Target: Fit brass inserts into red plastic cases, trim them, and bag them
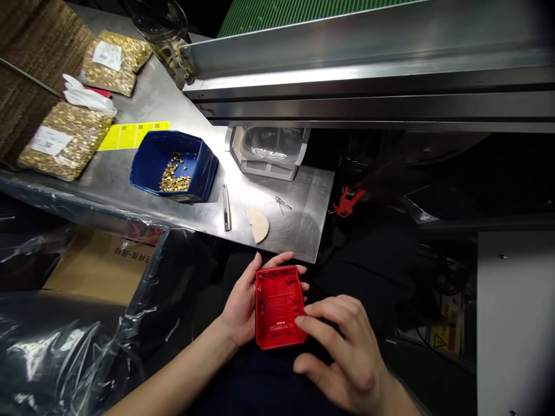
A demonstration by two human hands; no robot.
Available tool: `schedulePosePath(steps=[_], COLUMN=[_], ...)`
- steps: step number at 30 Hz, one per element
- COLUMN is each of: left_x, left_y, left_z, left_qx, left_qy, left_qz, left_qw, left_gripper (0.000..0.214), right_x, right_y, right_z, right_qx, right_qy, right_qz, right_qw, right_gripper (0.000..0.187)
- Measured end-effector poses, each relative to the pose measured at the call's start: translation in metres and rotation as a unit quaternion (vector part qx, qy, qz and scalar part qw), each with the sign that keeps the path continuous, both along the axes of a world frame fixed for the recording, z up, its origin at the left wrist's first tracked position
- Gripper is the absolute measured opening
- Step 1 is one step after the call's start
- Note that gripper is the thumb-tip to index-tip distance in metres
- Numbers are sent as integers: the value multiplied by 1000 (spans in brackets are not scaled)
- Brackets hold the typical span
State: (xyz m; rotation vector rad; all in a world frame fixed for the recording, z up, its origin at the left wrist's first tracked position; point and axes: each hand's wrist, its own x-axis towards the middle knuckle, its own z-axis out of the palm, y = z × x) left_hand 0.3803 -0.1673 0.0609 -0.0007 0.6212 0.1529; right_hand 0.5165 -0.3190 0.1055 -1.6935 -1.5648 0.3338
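A red plastic housing (277, 306), shaped like a shallow open box with ribs and posts inside, lies in my left hand (243, 300). The fingers of that hand wrap behind it, with the tips showing past its far and right edges. At the housing's right wall, my right hand (342, 346) touches the rim with its index and middle fingertips. Its thumb stands apart from them, and I see nothing gripped between. Beyond the hands, on the metal table (195, 216), a blue bin (203, 167) holds small brass-coloured parts.
Near the table's front edge lie a slim tool (226, 208), a beige half-disc (258, 225) and a small metal tool (283, 203). Bags of brass parts (65, 144) sit at left. A grey bin (269, 169) stands under the metal conveyor frame (347, 75); a red-orange tool (348, 201) hangs rightward.
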Motion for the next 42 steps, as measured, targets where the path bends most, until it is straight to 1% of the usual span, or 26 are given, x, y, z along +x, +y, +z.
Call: schedulePosePath(steps=[3,7,10,13,17,19,21,22,24,25,27,28,32,35,39,42], left_x=[2,2,1,1,3,2,0,-1,-4,-5,-7,-7,-3,2,4,2], left_y=[0,-1,-1,-2,-2,-2,-2,-1,0,1,4,6,15,20,20,19], left_z=[0,0,0,1,5,5,4,2,0,-1,-2,-2,3,5,-3,-13], left_qx=[-1,3,7,12,33,78,168,223,322,358,404,418,447,458,447,426], left_qy=[13,27,32,50,75,83,95,103,112,112,108,106,127,163,210,216], left_qz=[-3,-3,-1,2,2,3,11,12,1,-8,-21,-23,-26,-34,-79,-112], left_qw=[1000,1000,999,999,997,993,981,969,940,927,908,902,885,873,866,872], left_gripper=[55,56,56,56,56,59,63,63,56,52,45,44,38,39,43,43], right_x=[9,12,6,-2,-9,-9,-8,-8,-8,-9,-10,-10,-13,-17,-22,-24], right_y=[-5,-5,-1,4,10,10,7,5,2,1,0,0,3,5,9,13], right_z=[0,2,3,1,-9,-16,-23,-27,-32,-34,-36,-37,-38,-38,-37,-32], right_qx=[-20,-17,-7,-7,-50,-67,-67,-68,-85,-99,-122,-128,-149,-174,-183,-192], right_qy=[-4,0,2,-10,-30,15,113,177,301,349,403,413,418,400,346,331], right_qz=[-23,-28,-3,41,80,87,73,50,-5,-29,-58,-62,-65,-68,-47,-48], right_qw=[1000,999,1000,999,995,994,989,981,950,932,905,900,894,897,919,923], right_gripper=[36,34,35,35,22,17,17,17,18,18,19,20,21,18,16,17])
